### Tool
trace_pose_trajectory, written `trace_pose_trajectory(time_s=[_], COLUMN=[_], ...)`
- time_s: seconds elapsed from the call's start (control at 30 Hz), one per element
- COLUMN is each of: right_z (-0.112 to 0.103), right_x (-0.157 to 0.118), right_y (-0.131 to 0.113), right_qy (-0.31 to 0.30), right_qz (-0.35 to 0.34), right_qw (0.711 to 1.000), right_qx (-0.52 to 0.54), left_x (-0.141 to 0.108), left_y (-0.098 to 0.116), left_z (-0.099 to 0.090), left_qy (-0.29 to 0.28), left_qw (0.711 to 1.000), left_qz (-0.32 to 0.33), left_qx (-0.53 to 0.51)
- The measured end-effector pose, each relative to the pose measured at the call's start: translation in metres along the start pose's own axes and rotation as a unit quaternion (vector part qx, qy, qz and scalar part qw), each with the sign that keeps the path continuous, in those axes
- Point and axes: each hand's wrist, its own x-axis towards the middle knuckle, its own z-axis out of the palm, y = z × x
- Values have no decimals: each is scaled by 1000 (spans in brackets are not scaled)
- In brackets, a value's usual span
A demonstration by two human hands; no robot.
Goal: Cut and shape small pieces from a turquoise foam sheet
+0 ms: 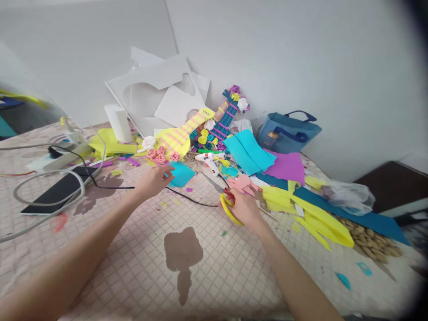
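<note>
My left hand (156,179) reaches over the table's middle, its fingers slightly curled at the left edge of a small blue sheet (181,174); whether it grips the sheet is not clear. In my right hand (243,206) are scissors (230,210) with yellow and red handles, blades pointing up and left. Just beyond the blades lies a white glue gun (209,161). A yellow guitar-shaped piece (174,139) with pink strips and paper flowers (160,154) stands behind my left hand. Further back leans a dark blue one (224,119) with purple strips.
Right of the glue gun lie blue sheets (249,151), a purple sheet (286,167) and yellow strips (316,218). A blue bag (289,133) stands behind them, nuts (371,240) far right. At left are a black tablet (62,189), a power strip (62,158) and cables crossing the table.
</note>
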Motion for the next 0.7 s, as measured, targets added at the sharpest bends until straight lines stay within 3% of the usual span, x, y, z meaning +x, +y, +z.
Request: trace_pose_trajectory(time_s=[0.13, 0.33, 0.7], right_z=[-7, -15, 3], right_x=[4, 5, 12], right_y=[25, 58, 83], right_qy=[35, 40, 96], right_qz=[47, 142, 89], right_qw=[993, 982, 986], right_qx=[-98, -119, -101], left_x=[-8, -13, -7], left_y=[0, 1, -21], left_z=[3, 6, 3], left_qy=[23, 26, 26], left_qw=[1000, 1000, 999], left_qz=[0, -6, -25], left_qx=[-9, 11, 26])
